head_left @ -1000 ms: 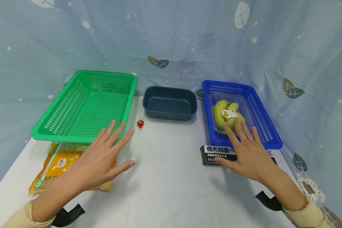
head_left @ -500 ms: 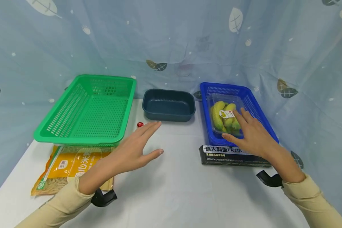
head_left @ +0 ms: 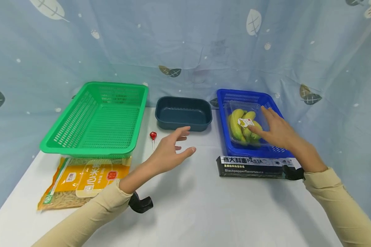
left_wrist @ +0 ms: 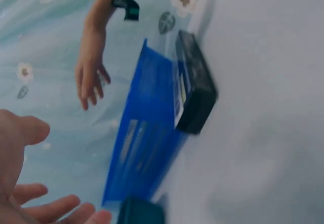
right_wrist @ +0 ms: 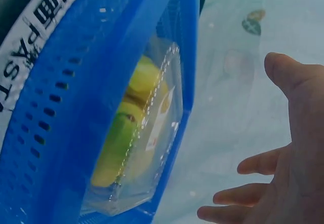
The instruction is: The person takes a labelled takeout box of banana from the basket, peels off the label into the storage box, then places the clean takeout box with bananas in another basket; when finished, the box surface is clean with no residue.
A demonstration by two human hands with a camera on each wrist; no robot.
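In the head view my left hand hovers over the white table, in front of the dark blue tub and right of the lollipop. Its fingers are loosely bent and hold nothing. My right hand is above the blue basket, thumb and fingers spread, holding nothing. Inside that basket lies a clear plastic box of bananas with a white label. The right wrist view shows the bananas apart from the hand. A black pasta box lies before the basket.
A large green basket stands at the left. Partly under its front edge lies an orange and clear noodle bag, with my left sleeve across its corner. A patterned blue curtain hangs behind the table.
My left hand has moved right, from over the noodle bag towards the middle, and its fingers have bent a little. My right hand has risen slightly above the blue basket, uncovering the pasta box.
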